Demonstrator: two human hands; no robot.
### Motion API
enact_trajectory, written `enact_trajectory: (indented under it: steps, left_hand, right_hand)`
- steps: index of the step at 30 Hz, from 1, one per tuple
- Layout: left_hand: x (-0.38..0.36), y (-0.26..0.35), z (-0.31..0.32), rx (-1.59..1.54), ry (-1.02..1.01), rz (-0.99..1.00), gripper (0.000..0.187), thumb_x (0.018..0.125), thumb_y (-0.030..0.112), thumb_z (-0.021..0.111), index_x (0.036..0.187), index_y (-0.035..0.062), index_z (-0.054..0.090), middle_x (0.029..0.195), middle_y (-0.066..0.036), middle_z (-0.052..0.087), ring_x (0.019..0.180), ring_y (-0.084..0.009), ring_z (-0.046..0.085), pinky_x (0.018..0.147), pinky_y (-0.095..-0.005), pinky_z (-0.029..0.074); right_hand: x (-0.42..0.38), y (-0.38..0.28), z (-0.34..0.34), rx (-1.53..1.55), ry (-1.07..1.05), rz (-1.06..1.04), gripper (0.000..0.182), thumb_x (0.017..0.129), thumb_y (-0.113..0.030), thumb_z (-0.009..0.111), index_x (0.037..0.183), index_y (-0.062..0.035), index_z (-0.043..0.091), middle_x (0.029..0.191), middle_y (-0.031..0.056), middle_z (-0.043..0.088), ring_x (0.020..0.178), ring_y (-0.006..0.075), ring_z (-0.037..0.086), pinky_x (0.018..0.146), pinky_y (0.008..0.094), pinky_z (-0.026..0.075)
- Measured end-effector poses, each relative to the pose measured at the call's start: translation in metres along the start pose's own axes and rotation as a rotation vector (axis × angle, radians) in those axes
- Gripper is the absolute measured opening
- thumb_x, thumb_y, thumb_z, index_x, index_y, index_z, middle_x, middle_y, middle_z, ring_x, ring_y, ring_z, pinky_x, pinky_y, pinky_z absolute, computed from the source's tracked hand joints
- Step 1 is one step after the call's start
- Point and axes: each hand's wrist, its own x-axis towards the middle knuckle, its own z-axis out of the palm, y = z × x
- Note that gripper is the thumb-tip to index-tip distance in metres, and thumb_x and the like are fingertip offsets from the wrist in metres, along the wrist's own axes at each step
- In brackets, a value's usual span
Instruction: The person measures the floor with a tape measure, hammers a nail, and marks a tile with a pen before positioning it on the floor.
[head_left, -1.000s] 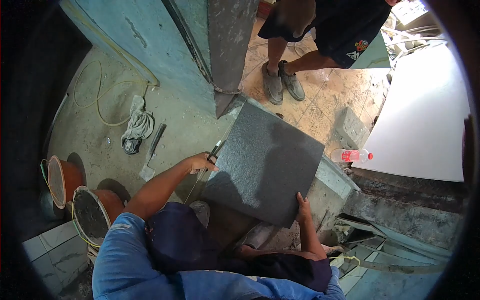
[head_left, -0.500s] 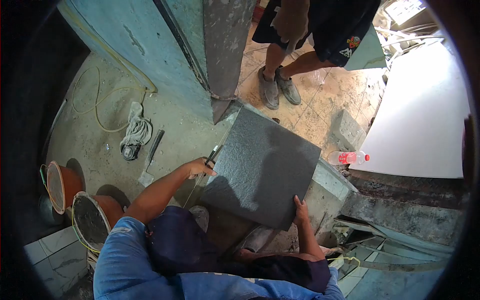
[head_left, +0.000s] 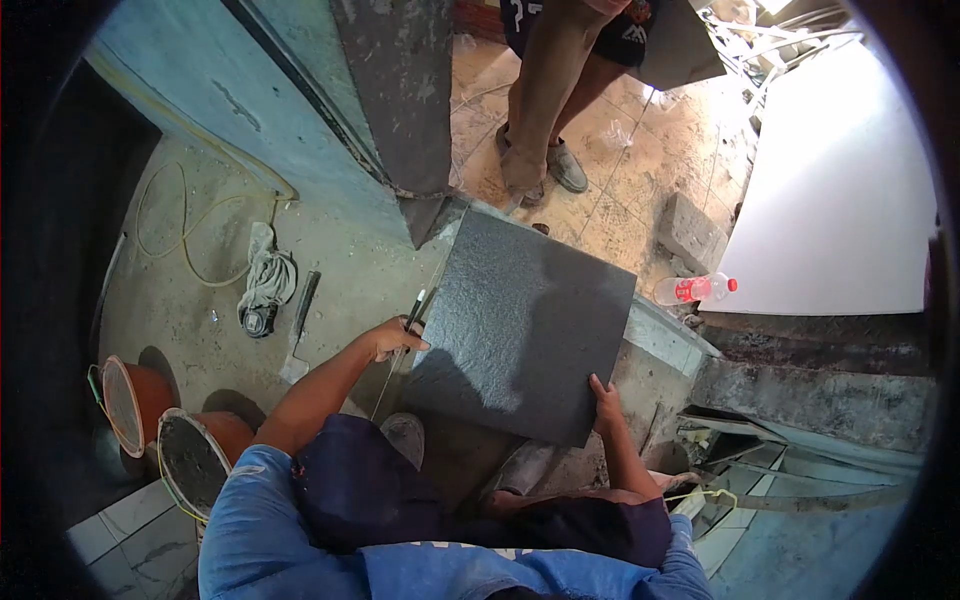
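Note:
A large dark square tile lies in front of me at the doorway. At its left edge my left hand is closed around a thin pen-like tool, with fingers touching the tile. My right hand grips the tile's lower right edge, thumb on top and the other fingers hidden below. A taut string runs down past the tile's left side. Another person's hand reaches down near the tile's far edge.
Left on the floor are a hammer-like tool, a cloth, a yellow hose and two orange buckets. On the right are a bottle, a block and a white board.
The other person has bent forward, their hand dropping from waist height toward the floor beside their shoes. The view has shifted slightly. Both my hands keep their places on the tile.

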Motion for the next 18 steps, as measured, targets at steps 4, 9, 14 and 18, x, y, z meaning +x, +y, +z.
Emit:
enact_trajectory:
  steps: [4, 9, 14, 18]
  left_hand:
    - [0.003, -0.004, -0.003, -0.012, -0.021, 0.009, 0.025, 0.063, 0.015, 0.079, 0.068, 0.0124, 0.054, 0.062, 0.003, 0.048, 0.053, -0.0091, 0.042, 0.047, -0.0263, 0.031]
    - [0.013, -0.016, -0.009, -0.019, 0.014, 0.034, 0.025, 0.063, 0.015, 0.079, 0.070, 0.0130, 0.055, 0.063, 0.004, 0.050, 0.051, -0.0066, 0.040, 0.045, -0.0240, 0.028]
    - [0.002, -0.003, -0.004, -0.046, 0.028, 0.020, 0.024, 0.064, 0.012, 0.078, 0.069, 0.0141, 0.054, 0.064, 0.004, 0.052, 0.050, -0.0060, 0.040, 0.044, -0.0229, 0.028]
    - [0.002, -0.002, -0.003, -0.084, 0.032, 0.010, 0.025, 0.064, 0.010, 0.078, 0.070, 0.0147, 0.055, 0.064, 0.004, 0.052, 0.051, -0.0059, 0.042, 0.043, -0.0233, 0.028]
  right_hand:
    - [-0.001, -0.001, 0.003, 0.017, 0.013, 0.022, 0.058, 0.080, -0.036, 0.066, 0.120, -0.0010, 0.044, 0.109, 0.0138, 0.056, 0.096, 0.0279, 0.056, 0.084, 0.0444, 0.046]
    - [-0.004, 0.003, 0.006, 0.050, -0.020, -0.010, 0.057, 0.080, -0.036, 0.066, 0.120, -0.0018, 0.044, 0.108, 0.0133, 0.056, 0.095, 0.0267, 0.057, 0.083, 0.0437, 0.047]
    - [-0.005, 0.008, 0.008, 0.028, 0.023, -0.060, 0.054, 0.080, -0.035, 0.066, 0.118, -0.0026, 0.045, 0.106, 0.0120, 0.056, 0.092, 0.0245, 0.057, 0.082, 0.0410, 0.047]
    - [0.001, 0.019, 0.010, -0.329, 0.240, -0.388, 0.055, 0.080, -0.034, 0.066, 0.117, 0.0009, 0.046, 0.103, 0.0136, 0.058, 0.091, 0.0241, 0.057, 0.081, 0.0355, 0.046]
